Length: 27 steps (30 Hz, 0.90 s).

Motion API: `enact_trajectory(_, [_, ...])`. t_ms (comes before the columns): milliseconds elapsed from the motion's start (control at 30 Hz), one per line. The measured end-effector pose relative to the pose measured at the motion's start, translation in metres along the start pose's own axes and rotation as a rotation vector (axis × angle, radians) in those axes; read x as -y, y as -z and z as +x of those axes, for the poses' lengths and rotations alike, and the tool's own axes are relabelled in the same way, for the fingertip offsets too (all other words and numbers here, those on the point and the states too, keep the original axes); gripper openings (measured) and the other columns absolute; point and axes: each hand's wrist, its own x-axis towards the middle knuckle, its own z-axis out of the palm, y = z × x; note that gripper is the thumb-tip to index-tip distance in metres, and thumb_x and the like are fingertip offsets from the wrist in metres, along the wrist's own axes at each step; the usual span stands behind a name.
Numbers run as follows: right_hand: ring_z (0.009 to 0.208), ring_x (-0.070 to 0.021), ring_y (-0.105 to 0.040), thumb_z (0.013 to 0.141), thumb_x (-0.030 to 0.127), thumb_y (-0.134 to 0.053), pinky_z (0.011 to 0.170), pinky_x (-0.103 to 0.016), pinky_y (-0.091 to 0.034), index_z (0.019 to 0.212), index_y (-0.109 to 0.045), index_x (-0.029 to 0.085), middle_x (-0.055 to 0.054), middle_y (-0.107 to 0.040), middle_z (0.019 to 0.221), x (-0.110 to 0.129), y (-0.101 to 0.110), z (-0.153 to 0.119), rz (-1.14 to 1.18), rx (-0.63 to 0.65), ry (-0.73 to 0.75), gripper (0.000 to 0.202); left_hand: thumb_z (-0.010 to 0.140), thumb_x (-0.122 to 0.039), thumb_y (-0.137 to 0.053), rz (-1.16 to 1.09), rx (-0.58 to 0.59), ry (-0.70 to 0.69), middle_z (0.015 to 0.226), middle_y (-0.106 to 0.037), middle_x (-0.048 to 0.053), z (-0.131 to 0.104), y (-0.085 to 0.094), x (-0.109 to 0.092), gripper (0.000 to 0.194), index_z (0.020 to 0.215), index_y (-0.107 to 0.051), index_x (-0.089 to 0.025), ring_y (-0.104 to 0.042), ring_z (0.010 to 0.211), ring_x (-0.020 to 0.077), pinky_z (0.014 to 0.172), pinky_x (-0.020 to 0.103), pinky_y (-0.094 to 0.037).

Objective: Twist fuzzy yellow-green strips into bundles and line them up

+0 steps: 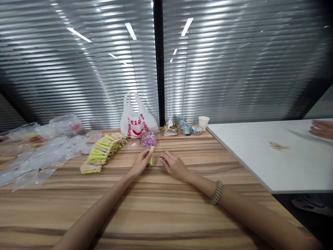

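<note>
My left hand (142, 161) pinches a small yellow bundle (152, 155) upright between thumb and fingers, in front of a clear tub (149, 141) of small pink and purple bits, perhaps rubber bands. Just to the right, apart from the bundle, is my right hand (174, 166) with its fingers bent and the tips together; whatever they hold is too small to make out. A long row of yellow and beige bundles (100, 152), tied at the middle, lies to the left. Beside the tub is a clear round lid (133, 143) with a white label.
Clear plastic bags (49, 156) spread over the left side, with plastic containers (66, 124) behind. Along the blinds stand a white carrier bag (137, 121), a gold tissue pack (170, 128) and a paper cup (203, 122). Another person's hand (322, 129) is over the white table (247, 152).
</note>
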Motion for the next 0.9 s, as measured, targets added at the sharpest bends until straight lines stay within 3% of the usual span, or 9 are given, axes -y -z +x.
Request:
enact_trajectory(100, [0.079, -0.0158, -0.055, 0.089, 0.022, -0.034, 0.065, -0.026, -0.044, 0.100, -0.049, 0.017, -0.008, -0.055, 0.092, 0.000, 0.000, -0.001, -0.015, 0.018, -0.001, 0.019, 0.082, -0.037, -0.041, 0.336, -0.247, -0.159, 0.083, -0.059, 0.005, 0.007, 0.032, 0.002, 0.029, 0.091, -0.058, -0.015, -0.051, 0.074, 0.0161, 0.067, 0.026, -0.040])
enact_trajectory(233, [0.079, -0.0159, -0.055, 0.089, 0.023, -0.034, 0.065, -0.026, -0.044, 0.101, -0.049, 0.016, -0.008, -0.055, 0.095, 0.000, 0.000, -0.001, -0.042, 0.051, -0.008, 0.021, 0.080, -0.020, -0.044, 0.886, -0.534, -0.324, 0.091, -0.058, 0.008, 0.008, 0.092, 0.008, 0.020, 0.087, -0.063, -0.019, -0.047, 0.090, 0.0230, 0.079, 0.035, -0.036])
enact_trajectory(367, [0.081, -0.0155, -0.055, 0.090, 0.024, -0.033, 0.067, -0.025, -0.044, 0.102, -0.049, 0.016, -0.008, -0.055, 0.097, 0.000, 0.000, -0.001, -0.053, 0.065, -0.011, 0.022, 0.077, -0.009, -0.040, 1.124, -0.724, -0.281, 0.101, -0.056, 0.010, 0.002, 0.134, 0.026, 0.029, 0.093, -0.063, -0.017, -0.047, 0.089, 0.0223, 0.077, 0.035, -0.036])
enact_trajectory(533, [0.083, -0.0159, -0.055, 0.090, 0.024, -0.033, 0.070, -0.026, -0.045, 0.103, -0.049, 0.016, -0.009, -0.055, 0.098, -0.001, -0.001, -0.002, -0.065, 0.079, 0.004, 0.023, 0.075, -0.007, -0.039, 1.269, -0.684, -0.180, 0.117, -0.051, 0.010, -0.006, 0.145, 0.044, 0.035, 0.099, -0.061, -0.019, -0.046, 0.097, 0.0249, 0.077, 0.037, -0.034])
enact_trajectory(900, [0.090, -0.0169, -0.054, 0.090, 0.024, -0.032, 0.076, -0.028, -0.045, 0.106, -0.049, 0.016, -0.009, -0.055, 0.101, 0.000, -0.001, -0.001, -0.073, 0.102, 0.004, 0.025, 0.081, -0.013, -0.034, 1.381, -0.610, -0.033, 0.117, -0.050, 0.012, -0.011, 0.147, 0.046, 0.037, 0.107, -0.058, -0.020, -0.043, 0.104, 0.0284, 0.078, 0.038, -0.033])
